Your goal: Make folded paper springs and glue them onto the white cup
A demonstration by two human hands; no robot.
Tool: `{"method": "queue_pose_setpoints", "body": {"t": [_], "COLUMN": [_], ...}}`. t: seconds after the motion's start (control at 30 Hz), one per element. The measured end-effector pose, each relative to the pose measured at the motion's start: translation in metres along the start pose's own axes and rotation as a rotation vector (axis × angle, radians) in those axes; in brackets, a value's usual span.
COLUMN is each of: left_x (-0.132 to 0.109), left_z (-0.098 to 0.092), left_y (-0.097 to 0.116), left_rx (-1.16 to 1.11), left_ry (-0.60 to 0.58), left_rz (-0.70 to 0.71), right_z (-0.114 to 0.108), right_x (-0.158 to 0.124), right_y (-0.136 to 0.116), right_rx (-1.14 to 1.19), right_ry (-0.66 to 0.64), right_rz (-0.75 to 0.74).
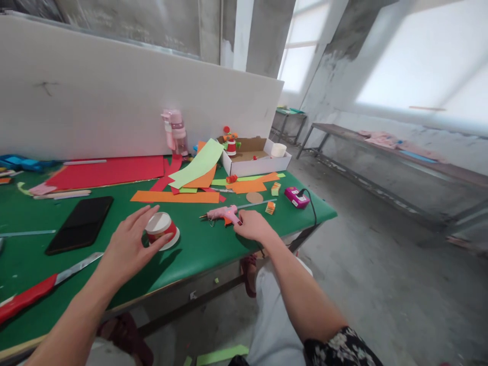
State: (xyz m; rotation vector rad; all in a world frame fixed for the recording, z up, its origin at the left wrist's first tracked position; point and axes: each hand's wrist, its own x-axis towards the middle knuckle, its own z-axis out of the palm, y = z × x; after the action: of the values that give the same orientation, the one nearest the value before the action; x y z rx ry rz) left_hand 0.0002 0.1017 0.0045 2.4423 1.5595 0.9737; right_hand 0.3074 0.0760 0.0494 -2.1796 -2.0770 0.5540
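- Left hand (127, 246): fingers spread and loose, laid against the near side of the paper cup (161, 230); thumb and fingertips touch its wall but do not close around it.
- Paper cup: white with a red band, lying tilted on the green table (190, 249), mouth turned up and toward the wall, just right of the left hand.
- Right hand (253, 225): curled around the handle of the pink glue gun (224, 213), gripping it; the gun rests on the table, nozzle pointing left toward the cup, with bare table between the two.
- Between and behind the hands: a long orange paper strip (175, 197), then a heap of green, orange and red paper sheets (196, 173).
- Right of the glue gun: small stacked paper blocks (270, 207), a brown card disc (254, 197), and a magenta power adapter (296, 197) with a black cord running over the table edge.
- Left of the cup: a black phone (81, 223) lying flat, and nearer the table edge a red-handled knife (46, 287).
- Far side: a pink water bottle (176, 132) upright against the white board (114, 96), and an open cardboard box (255, 155) holding small craft pieces.
- Beyond the table: bare benches (381, 145) along the windowed wall.
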Motion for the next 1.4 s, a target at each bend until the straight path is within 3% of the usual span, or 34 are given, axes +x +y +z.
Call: {"method": "queue_pose_setpoints", "body": {"t": [0.33, 0.53, 0.73, 0.9, 1.07, 1.2, 1.3, 1.4], "left_x": [-0.001, 0.000, 0.001, 0.000, -0.001, 0.001, 0.003, 0.005], "left_z": [0.005, 0.003, 0.005, 0.007, 0.009, 0.010, 0.010, 0.006], "left_y": [-0.005, -0.003, -0.003, -0.004, -0.004, 0.002, 0.003, -0.004], "left_rx": [0.004, -0.011, 0.006, -0.044, -0.062, -0.082, -0.140, -0.165], "left_ry": [-0.015, -0.031, -0.069, -0.071, -0.069, -0.075, -0.058, -0.052], "left_rz": [-0.012, -0.030, -0.063, -0.051, -0.046, -0.077, -0.149, -0.188], "right_z": [-0.009, -0.048, -0.058, -0.057, -0.067, -0.084, -0.088, -0.067], "right_x": [0.006, 0.042, 0.099, 0.118, 0.114, 0.100, 0.081, 0.057], "right_y": [0.012, 0.037, 0.045, 0.053, 0.066, 0.067, 0.052, 0.019], "right_rx": [-0.032, -0.131, -0.220, -0.213, -0.047, 0.172, 0.358, 0.548], "right_ry": [0.051, 0.210, -0.002, -0.100, -0.079, 0.067, 0.237, 0.289], "right_rz": [0.083, 0.178, 0.292, 0.340, 0.345, 0.308, 0.199, 0.038]}}
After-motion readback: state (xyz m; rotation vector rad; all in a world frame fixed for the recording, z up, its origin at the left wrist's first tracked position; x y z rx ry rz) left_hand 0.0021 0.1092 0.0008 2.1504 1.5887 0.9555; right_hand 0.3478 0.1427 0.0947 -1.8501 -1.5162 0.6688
